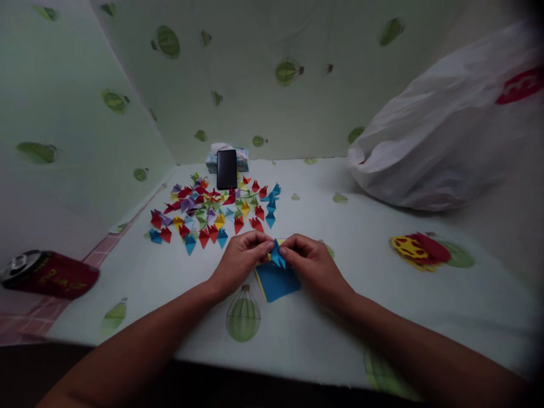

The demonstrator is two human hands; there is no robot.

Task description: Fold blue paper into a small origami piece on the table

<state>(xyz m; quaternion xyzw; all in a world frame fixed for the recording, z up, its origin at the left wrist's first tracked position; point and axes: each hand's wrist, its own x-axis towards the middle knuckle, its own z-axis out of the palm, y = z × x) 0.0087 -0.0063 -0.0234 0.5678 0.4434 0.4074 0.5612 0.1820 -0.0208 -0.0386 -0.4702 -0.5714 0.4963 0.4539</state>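
**Both hands pinched on a small blue paper fold**

Your left hand (240, 258) and right hand (312, 262) meet at the middle of the table (361, 317), fingers curled in, thumb and fingertips closed on a small folded blue paper piece (277, 254). Each hand grips one side of it, so the piece sits between your fingertips, raised just above the surface with a pointed tip sticking up. Neither hand is spread; both are nearly closed around the fold.

Directly under your hands lies a stack of flat paper squares (276, 281), the top sheet blue with a yellow edge showing along its left side. The stack rests on the table cover, just above a printed green balloon (243, 313).

Farther from you, past your hands, a scatter of finished folded pieces (212, 212) covers the table in red, blue, yellow, purple and green (too many and too small to count reliably). Behind that scatter a dark phone (226, 169) stands upright, leaning on a tissue box (243, 161) against the back wall.

To your right a large white plastic bag (442, 130) with a red mark slumps on the table, well apart from your hands. Nearer, also on the right, lies a red and yellow cut-out shape (419, 250). At the far left edge a dark red cylindrical object (51, 275) lies on its side.
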